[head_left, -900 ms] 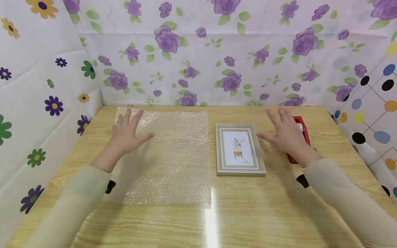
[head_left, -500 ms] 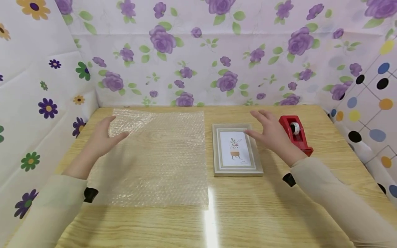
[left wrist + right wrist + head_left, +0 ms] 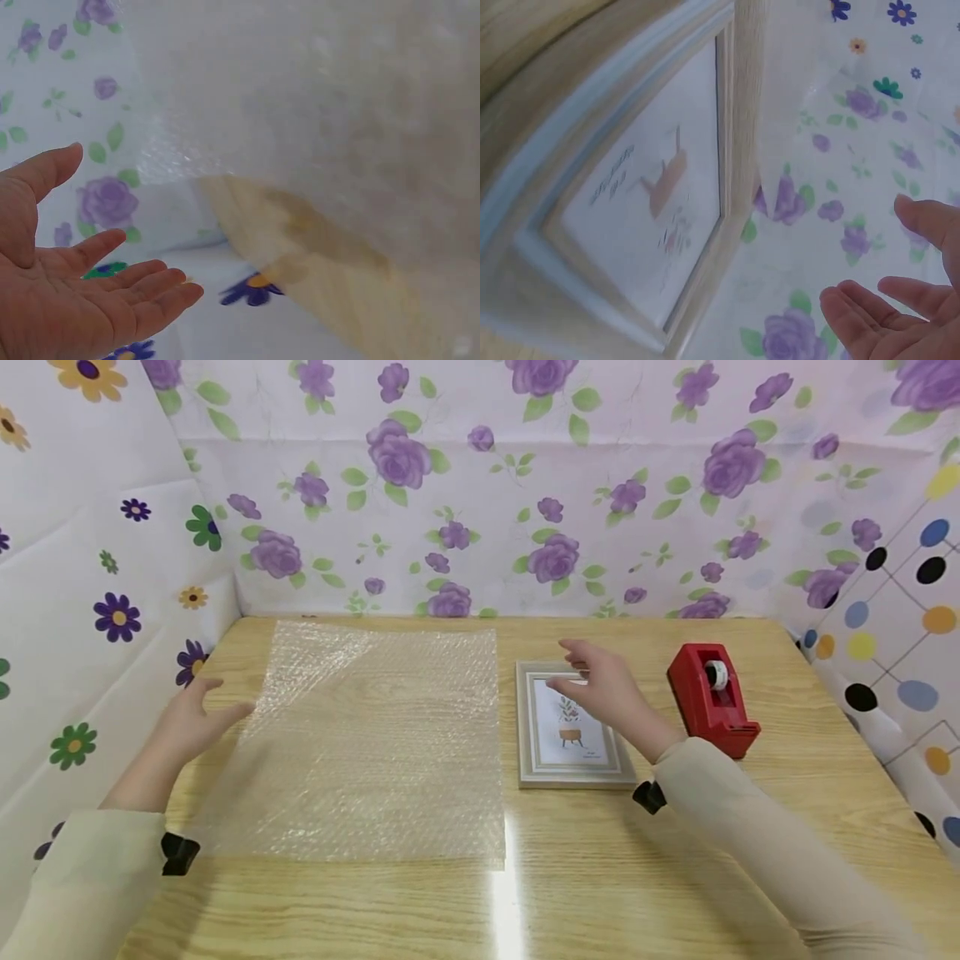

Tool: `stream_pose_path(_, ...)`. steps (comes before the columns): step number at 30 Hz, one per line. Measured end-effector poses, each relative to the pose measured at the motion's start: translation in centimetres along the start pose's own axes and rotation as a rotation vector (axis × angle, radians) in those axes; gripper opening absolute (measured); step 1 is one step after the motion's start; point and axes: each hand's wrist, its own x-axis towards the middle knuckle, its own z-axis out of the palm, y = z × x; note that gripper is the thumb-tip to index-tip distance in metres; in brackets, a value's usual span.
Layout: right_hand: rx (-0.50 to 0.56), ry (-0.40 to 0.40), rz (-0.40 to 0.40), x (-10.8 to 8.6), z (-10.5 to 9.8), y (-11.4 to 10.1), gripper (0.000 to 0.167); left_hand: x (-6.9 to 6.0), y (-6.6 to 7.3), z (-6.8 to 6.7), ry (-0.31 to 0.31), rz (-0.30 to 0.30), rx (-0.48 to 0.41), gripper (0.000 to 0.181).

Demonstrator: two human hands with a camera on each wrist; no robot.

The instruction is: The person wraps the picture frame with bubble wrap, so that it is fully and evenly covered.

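A clear sheet of bubble wrap (image 3: pixel 382 752) lies flat on the left half of the table. My left hand (image 3: pixel 191 727) hovers by its left edge, thumb and fingers apart and holding nothing; the left wrist view shows that hand (image 3: pixel 97 292) with its palm bare. Right of the sheet lies a picture frame (image 3: pixel 528 727) with a pale border and a potted-plant print. Above the frame's upper right part is my right hand (image 3: pixel 607 689), fingers relaxed and holding nothing. In the right wrist view the frame (image 3: pixel 652 195) fills the left side, apart from the hand (image 3: pixel 900 315).
A red tape dispenser (image 3: pixel 712 702) with a white roll stands on the wooden table (image 3: pixel 375 910), right of the frame. Flower-patterned cloth (image 3: pixel 465 485) hangs behind the table, and patterned cloths cover both sides.
My left hand has moved left and nearer, off the bubble wrap to its edge. My right hand has moved left from beside the frame to over it, uncovering the tape dispenser.
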Motion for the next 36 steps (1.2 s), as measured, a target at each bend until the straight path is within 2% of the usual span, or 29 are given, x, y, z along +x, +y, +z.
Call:
stream_pose_path(4, 0.049, -0.024, 0.074, 0.3, 1.1, -0.8, 0.061, -0.3, -1.5, 0.2, -0.036, -0.045, 0.008, 0.083)
stream_pose_path(8, 0.094, -0.051, 0.141, 0.7, 1.9, -1.5, 0.060, -0.5, -2.3, 0.5, -0.066, -0.047, 0.015, 0.083)
stream_pose_path(13, 0.153, -0.097, 0.154, 1.3, 3.7, -1.9, 0.057, -1.0, -2.8, 0.9, -0.117, -0.058, -0.027, 0.083)
stream_pose_path(18, 0.180, -0.132, 0.155, 1.8, 6.0, -2.3, 0.055, -1.3, -3.1, 1.4, -0.195, -0.095, -0.056, 0.083)
stream_pose_path(25, 0.147, -0.156, 0.192, 2.2, 8.0, -2.7, 0.054, -1.4, -3.3, 1.9, -0.260, -0.094, -0.093, 0.078)
stream_pose_path(31, 0.097, -0.160, 0.177, 2.1, 8.8, -3.2, 0.050, -1.5, -3.6, 2.1, -0.266, -0.081, -0.067, 0.071)
stream_pose_path(36, 0.050, -0.187, 0.154, 2.5, 9.3, -3.6, 0.050, -1.4, -3.9, 2.3, -0.257, -0.043, -0.035, 0.064)
